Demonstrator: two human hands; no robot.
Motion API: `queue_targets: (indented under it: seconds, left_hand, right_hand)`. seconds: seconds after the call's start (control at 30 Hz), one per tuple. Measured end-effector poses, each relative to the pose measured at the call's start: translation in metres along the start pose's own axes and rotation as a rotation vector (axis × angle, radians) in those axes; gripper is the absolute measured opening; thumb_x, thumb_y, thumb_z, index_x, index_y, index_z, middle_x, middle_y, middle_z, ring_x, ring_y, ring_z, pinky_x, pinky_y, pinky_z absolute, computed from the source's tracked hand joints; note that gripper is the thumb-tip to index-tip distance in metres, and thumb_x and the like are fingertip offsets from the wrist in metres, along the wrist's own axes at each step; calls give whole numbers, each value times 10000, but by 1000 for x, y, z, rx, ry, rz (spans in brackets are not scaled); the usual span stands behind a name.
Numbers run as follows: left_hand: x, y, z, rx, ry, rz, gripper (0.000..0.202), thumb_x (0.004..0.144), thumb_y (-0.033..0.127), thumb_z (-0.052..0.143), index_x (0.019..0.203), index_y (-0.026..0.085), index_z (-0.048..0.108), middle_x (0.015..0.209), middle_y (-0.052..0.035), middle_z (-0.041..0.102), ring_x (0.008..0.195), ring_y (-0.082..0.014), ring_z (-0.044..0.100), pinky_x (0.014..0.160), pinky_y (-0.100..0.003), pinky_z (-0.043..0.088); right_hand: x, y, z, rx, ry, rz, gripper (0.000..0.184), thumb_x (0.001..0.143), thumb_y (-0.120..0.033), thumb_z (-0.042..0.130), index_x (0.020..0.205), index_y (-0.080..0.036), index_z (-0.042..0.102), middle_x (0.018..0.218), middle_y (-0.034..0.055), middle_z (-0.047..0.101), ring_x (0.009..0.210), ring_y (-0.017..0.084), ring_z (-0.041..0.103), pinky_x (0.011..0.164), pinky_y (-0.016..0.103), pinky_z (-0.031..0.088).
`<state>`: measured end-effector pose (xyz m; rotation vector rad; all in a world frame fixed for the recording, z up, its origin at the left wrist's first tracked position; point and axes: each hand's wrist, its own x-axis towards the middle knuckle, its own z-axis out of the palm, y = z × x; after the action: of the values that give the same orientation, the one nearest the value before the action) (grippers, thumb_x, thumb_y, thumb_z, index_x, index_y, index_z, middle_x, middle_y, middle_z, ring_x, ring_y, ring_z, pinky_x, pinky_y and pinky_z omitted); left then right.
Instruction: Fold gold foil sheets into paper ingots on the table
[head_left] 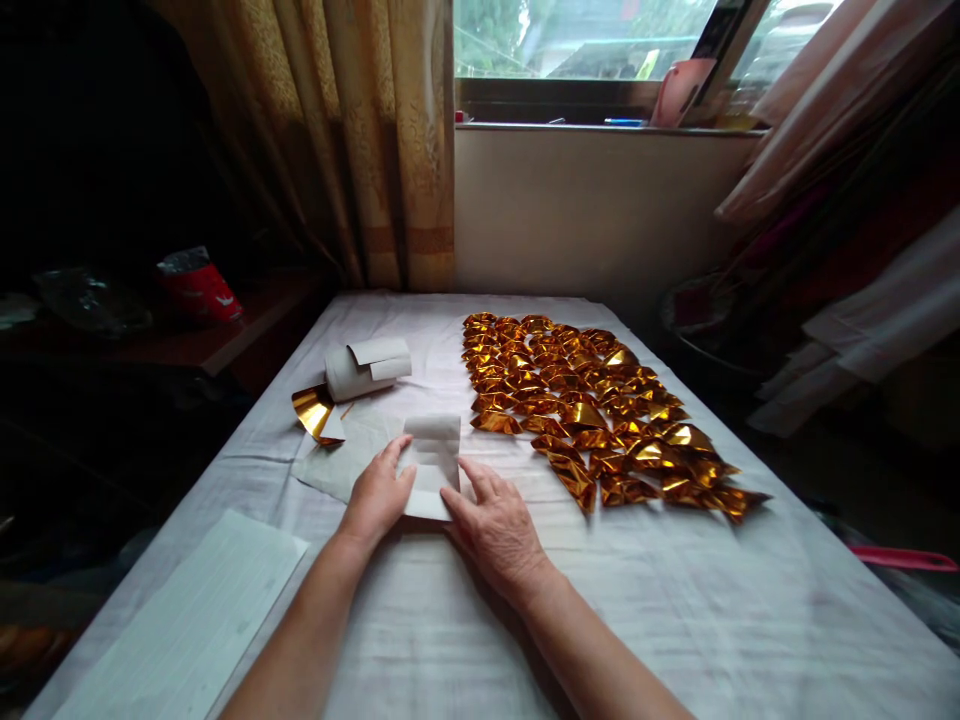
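Between my hands is a small sheet of paper (433, 478), pale side up, its far end curling over. My left hand (381, 492) grips the left edge, thumb lying on top. On the opposite edge is my right hand (499, 520), its thumb and fingers closed on the paper. Beyond my left hand lie curled pale sheets (349, 375) and a piece of shiny gold foil paper (313, 412). A thin whitish sheet (330, 462) is spread flat beside my left hand. Rows of folded gold foil ingots (581, 415) cover the right side of the table.
A white cloth covers the table (637, 620). Another pale sheet (195, 610) lies at its front left. A red packet (199, 285) sits on a dark side surface. Behind are a gold curtain (360, 140) and a pink cup (681, 92) on the windowsill; clothes hang at right.
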<state>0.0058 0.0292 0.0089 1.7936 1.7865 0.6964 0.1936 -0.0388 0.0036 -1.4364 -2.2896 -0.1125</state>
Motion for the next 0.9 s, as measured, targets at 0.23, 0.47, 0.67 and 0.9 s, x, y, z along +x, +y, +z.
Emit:
queue_targets:
  seconds: [0.23, 0.47, 0.67, 0.9]
  left_hand:
    - [-27, -6, -14, 96, -46, 61, 488, 800, 266, 562, 1271, 146, 598, 1255, -134, 622, 1134, -258, 625, 1010, -390, 484]
    - [-50, -10, -42, 55, -195, 363, 365, 792, 463, 649, 1088, 254, 692, 1381, -82, 560, 1248, -268, 541, 1072, -416, 418]
    - [-65, 0, -50, 96, -277, 373, 225, 907, 377, 522, 987, 251, 690, 954, -13, 742, 899, -189, 676, 834, -282, 489]
    - [-49, 6, -39, 94, -225, 241, 224, 923, 337, 446, 911, 248, 652, 796, 16, 710, 753, -171, 668, 684, -242, 453]
  right_hand:
    - [-8, -2, -1, 112, -21, -123, 138, 934, -265, 567, 1004, -227, 680, 1315, 98, 621, 1212, 271, 553, 963, 397, 427]
    - [-4, -2, -14, 253, -94, -109, 202, 966, -197, 457, 875, -192, 637, 977, 61, 714, 977, 200, 627, 938, 332, 424]
    - [5, -5, -34, 245, -332, -4, 270, 970, -241, 457, 785, -183, 645, 792, 45, 693, 768, 153, 617, 771, 257, 407]
    - [24, -1, -39, 287, -418, 311, 222, 923, -303, 529, 838, -251, 727, 777, 3, 731, 710, 141, 632, 601, 234, 330]
